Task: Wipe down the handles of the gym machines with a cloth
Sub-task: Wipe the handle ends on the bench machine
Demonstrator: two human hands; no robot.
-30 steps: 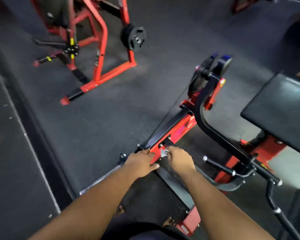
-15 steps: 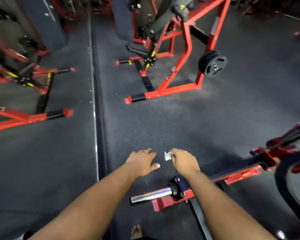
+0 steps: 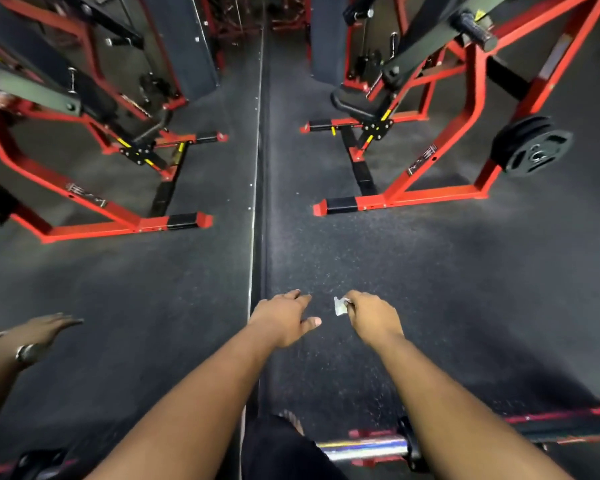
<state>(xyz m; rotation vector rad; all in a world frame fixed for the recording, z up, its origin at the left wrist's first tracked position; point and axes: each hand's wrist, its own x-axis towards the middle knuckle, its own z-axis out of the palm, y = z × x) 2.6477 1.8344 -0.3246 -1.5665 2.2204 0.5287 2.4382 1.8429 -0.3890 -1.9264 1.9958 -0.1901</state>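
We see our left hand (image 3: 284,317) held out over the dark speckled rubber floor (image 3: 413,271), fingers loosely spread and holding nothing. Our right hand (image 3: 371,315) is just beside it, apart from it, its fingers curled round a small crumpled white cloth (image 3: 341,305) that sticks out on the side facing the left hand. Both hands are in the air, touching no machine. Well ahead of the right hand stands a red steel-framed gym machine (image 3: 430,192) with a black round weight plate (image 3: 534,150). Below the right forearm lies a shiny chrome bar sleeve (image 3: 361,446). Left of our left hand a wall mirror (image 3: 118,271) reflects the arms.
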